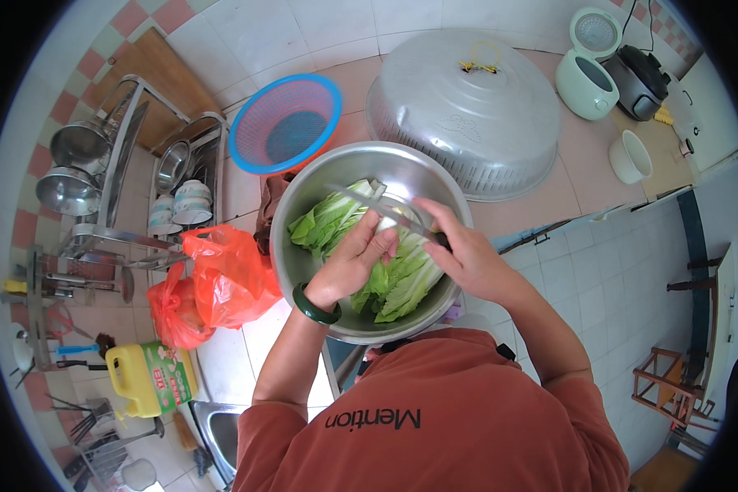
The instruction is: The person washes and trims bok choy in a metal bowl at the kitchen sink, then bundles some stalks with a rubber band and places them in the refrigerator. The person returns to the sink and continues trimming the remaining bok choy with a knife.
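Observation:
A wide stainless steel basin (295,150) sits before me with leafy green vegetables in it. One bunch of pale-stemmed leaves (329,215) lies at its left side, and more leaves (406,286) spread beneath my hands. My right hand (464,249) grips the dark handle of a kitchen knife (369,202), whose blade points left across the basin. Just below the blade, my left hand (357,258), with a dark green bangle (317,304) at its wrist, has its fingers curled around a whitish vegetable stem (386,224). The fingers partly hide that stem.
A blue-rimmed plastic colander (246,154) and a large aluminium dome cover (461,92) stand behind the basin. To the left are red plastic bags (230,277), a dish rack with bowls (192,203), a yellow jug (132,375) and a sink edge (206,424). A wooden stool (664,384) stands right.

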Available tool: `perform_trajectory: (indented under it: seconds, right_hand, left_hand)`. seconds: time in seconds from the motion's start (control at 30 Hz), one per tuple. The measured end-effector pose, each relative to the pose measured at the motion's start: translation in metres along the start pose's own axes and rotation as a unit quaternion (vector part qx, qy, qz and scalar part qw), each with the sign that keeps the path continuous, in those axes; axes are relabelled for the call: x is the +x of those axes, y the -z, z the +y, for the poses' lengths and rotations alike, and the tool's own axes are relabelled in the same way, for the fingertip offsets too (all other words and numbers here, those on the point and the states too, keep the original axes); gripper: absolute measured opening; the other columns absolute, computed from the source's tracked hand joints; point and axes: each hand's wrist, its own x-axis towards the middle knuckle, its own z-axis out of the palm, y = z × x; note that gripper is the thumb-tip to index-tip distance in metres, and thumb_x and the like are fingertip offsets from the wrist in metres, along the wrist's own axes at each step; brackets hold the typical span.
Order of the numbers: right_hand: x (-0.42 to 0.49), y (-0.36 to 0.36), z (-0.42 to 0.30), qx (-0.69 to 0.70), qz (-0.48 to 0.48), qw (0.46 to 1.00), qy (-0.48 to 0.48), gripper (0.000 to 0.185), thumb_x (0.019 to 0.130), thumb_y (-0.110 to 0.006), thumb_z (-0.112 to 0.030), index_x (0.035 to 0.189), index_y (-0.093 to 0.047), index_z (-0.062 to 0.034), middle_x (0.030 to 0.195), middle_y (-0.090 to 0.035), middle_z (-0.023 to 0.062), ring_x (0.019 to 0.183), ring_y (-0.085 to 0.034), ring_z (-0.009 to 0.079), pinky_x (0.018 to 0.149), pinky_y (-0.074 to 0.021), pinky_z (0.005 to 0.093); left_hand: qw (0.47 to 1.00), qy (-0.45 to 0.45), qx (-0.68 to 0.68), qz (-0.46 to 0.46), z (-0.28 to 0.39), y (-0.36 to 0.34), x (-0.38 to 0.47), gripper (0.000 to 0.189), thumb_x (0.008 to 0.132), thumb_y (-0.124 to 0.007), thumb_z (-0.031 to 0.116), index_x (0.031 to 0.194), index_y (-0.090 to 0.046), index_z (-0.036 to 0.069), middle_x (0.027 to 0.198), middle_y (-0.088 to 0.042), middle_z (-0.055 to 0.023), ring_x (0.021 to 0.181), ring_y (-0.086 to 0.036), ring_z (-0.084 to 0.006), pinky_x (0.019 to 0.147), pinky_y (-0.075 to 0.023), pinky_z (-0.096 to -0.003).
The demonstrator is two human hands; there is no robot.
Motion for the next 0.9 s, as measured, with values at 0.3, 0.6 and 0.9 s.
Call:
perform_trajectory:
  seconds: [0.3,0.6,0.9]
  right_hand:
    - [0.005,-0.003,-0.009,-0.081,-0.001,0.995,0.061,0.058,0.086,-0.055,-0.006,0.140,-0.034,-0.0127,0.082,-0.063,0.0163,0.070,-0.064,0.0377,0.060,-0.0479,0.0474]
    - [0.003,-0.001,-0.014,-0.099,0.002,0.993,0.058,0.061,0.082,-0.054,-0.004,0.139,-0.038,-0.0168,0.085,-0.064,0.0138,0.069,-0.063,0.0360,0.059,-0.0481,0.0463]
    - [0.000,-0.002,-0.011,-0.123,0.006,0.989,0.080,0.057,0.082,-0.055,0.001,0.135,-0.040,-0.0118,0.088,-0.063,0.0129,0.072,-0.063,0.0323,0.062,-0.0467,0.0429]
  left_hand:
    - [0.997,0.015,-0.038,-0.066,0.005,0.003,-0.002,0.026,0.105,-0.042,0.023,0.124,-0.046,0.005,0.078,-0.046,0.0008,0.071,-0.044,-0.0085,0.064,-0.0396,-0.0234]
    - [0.994,0.018,-0.064,-0.092,0.004,0.006,-0.003,0.027,0.104,-0.044,0.026,0.121,-0.050,0.006,0.076,-0.045,0.0012,0.067,-0.041,-0.0085,0.063,-0.0371,-0.0228]
    - [0.993,0.044,-0.060,-0.089,0.014,0.002,-0.004,0.017,0.104,-0.043,0.021,0.108,-0.053,0.008,0.075,-0.043,0.0030,0.068,-0.039,-0.0076,0.061,-0.0349,-0.0224]
